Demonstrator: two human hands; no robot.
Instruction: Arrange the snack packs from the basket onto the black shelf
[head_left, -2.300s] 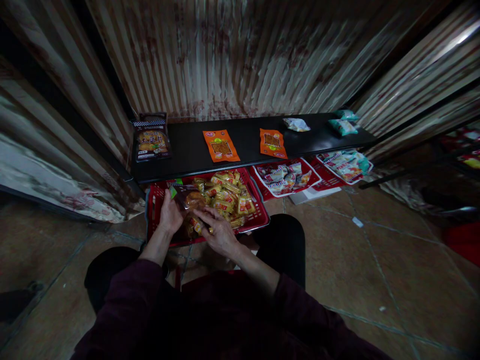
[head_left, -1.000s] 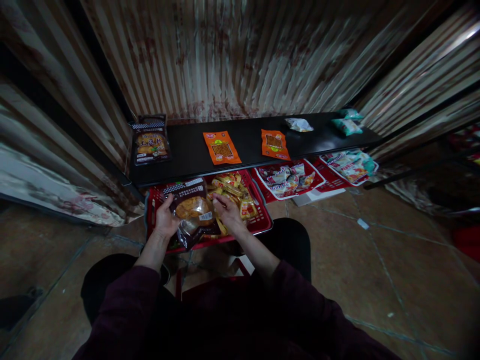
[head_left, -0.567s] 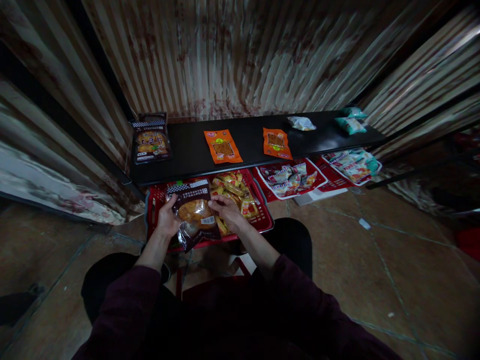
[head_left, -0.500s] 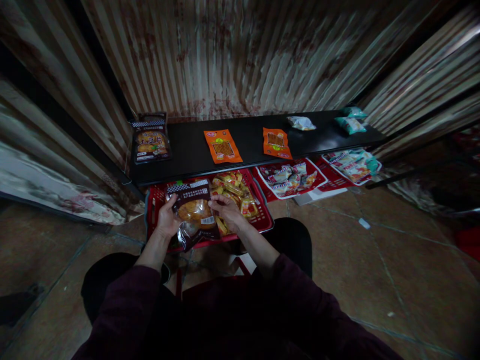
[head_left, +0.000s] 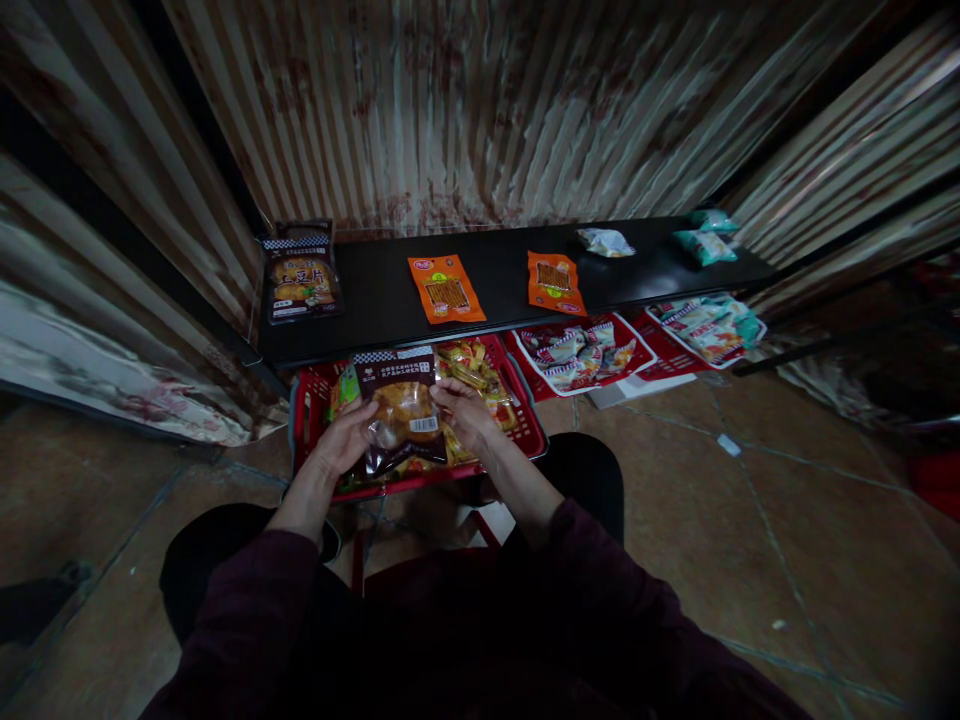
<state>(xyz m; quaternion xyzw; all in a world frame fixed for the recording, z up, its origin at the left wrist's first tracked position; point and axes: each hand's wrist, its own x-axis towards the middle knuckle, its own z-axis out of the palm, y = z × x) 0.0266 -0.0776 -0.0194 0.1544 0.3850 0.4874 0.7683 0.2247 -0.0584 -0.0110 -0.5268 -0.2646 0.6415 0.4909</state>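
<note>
A dark brown snack bag [head_left: 400, 408] with a clear window and a white barcode label is held upright over a red basket [head_left: 527, 432]. My left hand [head_left: 343, 440] grips its lower left edge. Its right edge is pinched by my right hand [head_left: 466, 415]. The basket holds several small yellow and orange snack packs [head_left: 477, 372]. A matching dark bag [head_left: 301, 281] lies on the left end of the black shelf [head_left: 375, 310] behind the basket.
Two orange packets [head_left: 445, 287] [head_left: 555, 282] lie on the shelf, with pale and green bags [head_left: 703, 243] at its right end. Two more red baskets of packets [head_left: 576, 348] [head_left: 705, 322] stand on the tiled floor to the right. Corrugated metal walls close in behind and left.
I lifted the dark bag out of the basket and turned it to face me. Over the last half second it rose and shifted a little right, with my left hand sliding lower on it.
</note>
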